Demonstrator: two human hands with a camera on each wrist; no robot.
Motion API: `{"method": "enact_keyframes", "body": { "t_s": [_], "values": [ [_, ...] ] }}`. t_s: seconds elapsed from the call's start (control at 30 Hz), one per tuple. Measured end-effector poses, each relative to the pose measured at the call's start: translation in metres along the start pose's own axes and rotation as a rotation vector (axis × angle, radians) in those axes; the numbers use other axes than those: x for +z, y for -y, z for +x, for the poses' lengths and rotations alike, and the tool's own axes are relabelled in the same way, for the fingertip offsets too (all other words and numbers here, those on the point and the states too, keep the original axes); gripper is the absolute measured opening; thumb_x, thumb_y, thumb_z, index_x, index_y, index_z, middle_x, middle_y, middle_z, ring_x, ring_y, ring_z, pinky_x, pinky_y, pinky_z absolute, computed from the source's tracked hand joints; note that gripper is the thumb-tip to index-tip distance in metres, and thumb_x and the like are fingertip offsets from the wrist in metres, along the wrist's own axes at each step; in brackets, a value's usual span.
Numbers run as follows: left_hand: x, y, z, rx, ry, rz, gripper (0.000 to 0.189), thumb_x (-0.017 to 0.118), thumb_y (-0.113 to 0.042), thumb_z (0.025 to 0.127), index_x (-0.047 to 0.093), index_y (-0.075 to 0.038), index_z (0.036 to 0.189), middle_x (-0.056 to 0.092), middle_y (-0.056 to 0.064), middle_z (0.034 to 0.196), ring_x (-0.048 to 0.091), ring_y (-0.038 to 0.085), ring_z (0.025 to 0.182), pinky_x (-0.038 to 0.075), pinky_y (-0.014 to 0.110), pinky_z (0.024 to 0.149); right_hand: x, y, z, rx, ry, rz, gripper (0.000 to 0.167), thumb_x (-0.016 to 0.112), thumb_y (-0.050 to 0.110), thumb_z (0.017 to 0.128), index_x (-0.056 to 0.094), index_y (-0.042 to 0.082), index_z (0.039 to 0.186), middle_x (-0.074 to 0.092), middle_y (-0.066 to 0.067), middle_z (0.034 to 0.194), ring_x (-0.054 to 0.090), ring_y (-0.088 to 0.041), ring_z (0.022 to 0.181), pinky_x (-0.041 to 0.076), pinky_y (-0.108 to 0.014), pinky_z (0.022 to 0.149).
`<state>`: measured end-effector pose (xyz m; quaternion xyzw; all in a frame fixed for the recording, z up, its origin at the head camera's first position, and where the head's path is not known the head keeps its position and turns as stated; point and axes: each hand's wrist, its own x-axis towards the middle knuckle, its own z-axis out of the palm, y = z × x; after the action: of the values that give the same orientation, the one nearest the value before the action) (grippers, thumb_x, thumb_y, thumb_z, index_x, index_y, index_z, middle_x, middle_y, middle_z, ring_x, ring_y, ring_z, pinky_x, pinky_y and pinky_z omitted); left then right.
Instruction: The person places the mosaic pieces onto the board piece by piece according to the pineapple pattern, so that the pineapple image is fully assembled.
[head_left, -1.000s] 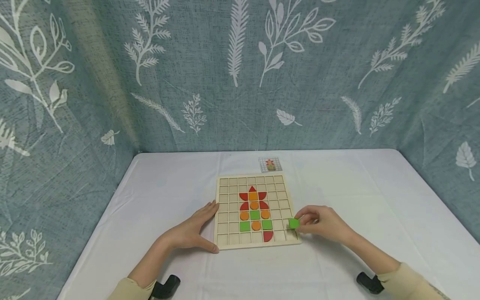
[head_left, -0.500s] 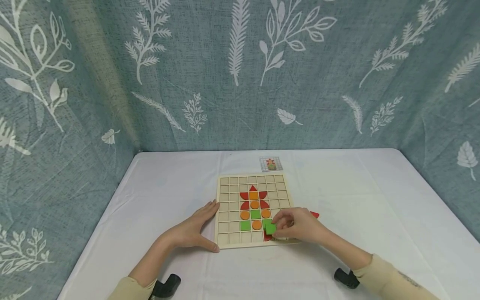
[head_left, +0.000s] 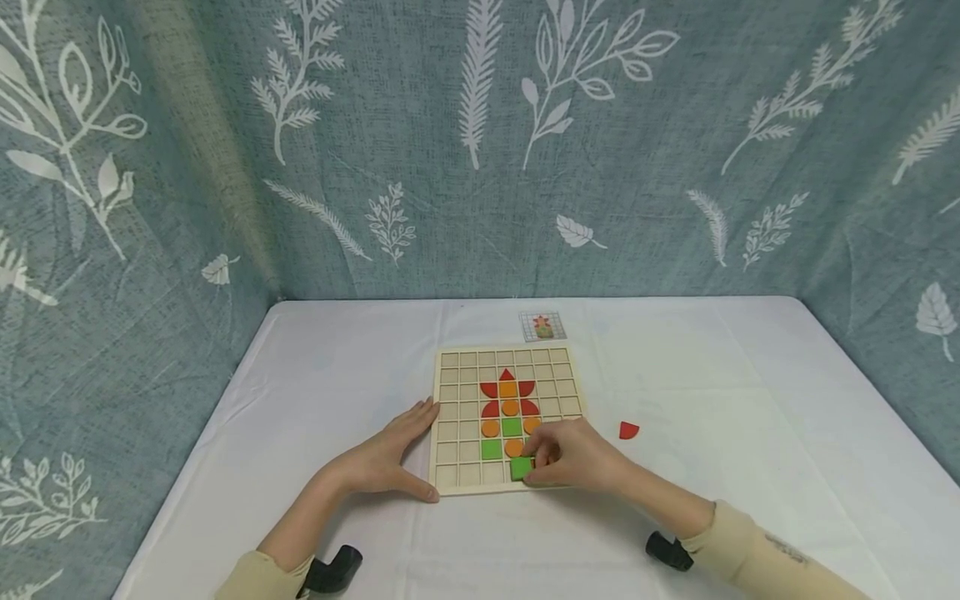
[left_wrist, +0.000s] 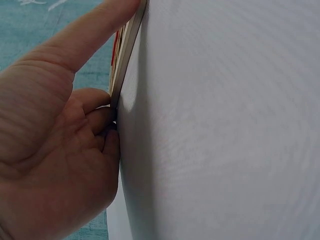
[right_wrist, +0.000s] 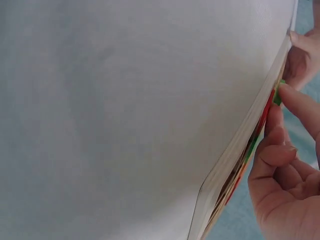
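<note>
A wooden grid board [head_left: 456, 477] lies on the white table, holding red, orange and green pieces arranged in its middle columns. My right hand [head_left: 576, 457] pinches a green square tile [head_left: 520, 469] between thumb and fingers, low over the bottom row of cells. That hand covers the board's lower right part and some pieces there. In the right wrist view, the green tile [right_wrist: 279, 94] shows at the fingertips, right at the board's surface. My left hand [head_left: 384, 457] rests against the board's left edge, fingers extended along it, thumb by the lower left corner.
A loose red quarter-circle piece [head_left: 628, 431] lies on the table right of the board. Behind the board is a small card [head_left: 543, 326] with a coloured pattern on a grid. A blue-green leaf-print curtain [head_left: 420, 150] hangs at the table's back and sides.
My right hand has carried the green tile left from the board's right edge to the bottom row. The loose red piece has come into view. My left hand has stayed in place.
</note>
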<state>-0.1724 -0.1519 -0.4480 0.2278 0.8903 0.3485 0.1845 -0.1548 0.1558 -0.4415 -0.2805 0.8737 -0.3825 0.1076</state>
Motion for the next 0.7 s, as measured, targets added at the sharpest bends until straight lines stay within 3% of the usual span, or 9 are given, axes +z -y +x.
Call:
{"method": "enact_keyframes", "body": {
  "t_s": [0.47,0.7],
  "values": [
    [0.001,0.002,0.002,-0.002,-0.004,0.009,0.121,0.091,-0.039,0.062,0.021,-0.003,0.155,0.011,0.014,0.162,0.004,0.033,0.149,0.011,0.057,0.116,0.004,0.003,0.003,-0.029,0.012,0.037,0.02,0.082,0.013,0.079,0.07,0.012,0.095,0.061,0.011,0.076,0.052,-0.003,0.065,0.047,-0.019,0.059],
    [0.003,0.004,0.002,-0.004,-0.009,0.018,0.122,0.091,-0.039,0.061,0.021,-0.003,0.155,0.011,0.013,0.162,0.005,0.032,0.149,0.012,0.057,0.116,-0.014,-0.012,-0.009,0.004,-0.043,-0.021,0.014,0.076,0.015,0.084,0.072,0.014,0.098,0.063,0.013,0.079,0.053,-0.005,0.068,0.047,-0.021,0.059]
  ]
}}
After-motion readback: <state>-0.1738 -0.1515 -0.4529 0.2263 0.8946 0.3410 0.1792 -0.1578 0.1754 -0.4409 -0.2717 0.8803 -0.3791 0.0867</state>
